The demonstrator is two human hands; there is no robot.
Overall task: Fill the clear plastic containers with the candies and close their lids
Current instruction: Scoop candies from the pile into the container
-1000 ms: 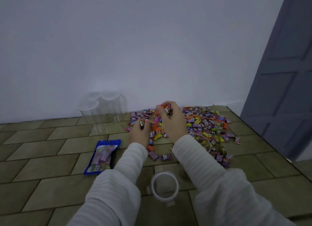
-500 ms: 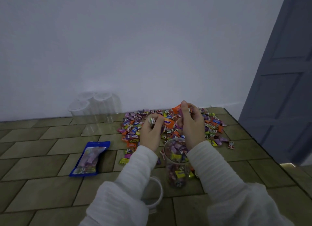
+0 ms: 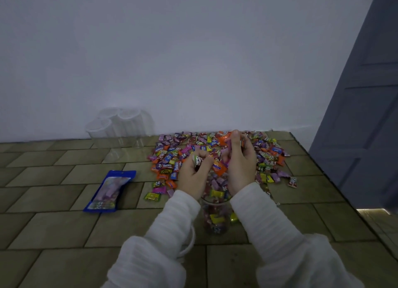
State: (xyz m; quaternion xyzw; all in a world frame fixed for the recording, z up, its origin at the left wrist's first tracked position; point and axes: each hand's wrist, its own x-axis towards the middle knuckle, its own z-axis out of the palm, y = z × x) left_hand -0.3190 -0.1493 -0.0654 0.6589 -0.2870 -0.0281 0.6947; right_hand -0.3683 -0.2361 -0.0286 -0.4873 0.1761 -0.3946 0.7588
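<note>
In the head view we are gripping wrapped candies in the left hand [image 3: 195, 172] and the right hand [image 3: 239, 158], and should be releasing them low over the clear ribbed container [image 3: 216, 214] at six o'clock of the glossy, crinkly candy pile [image 3: 170, 158] on the tiled floor

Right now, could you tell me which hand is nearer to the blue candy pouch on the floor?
Left. The left hand, holding candies, is just right of the blue candy pouch; the right hand, gripping more candies, sits farther right, beyond the clear container.
</note>
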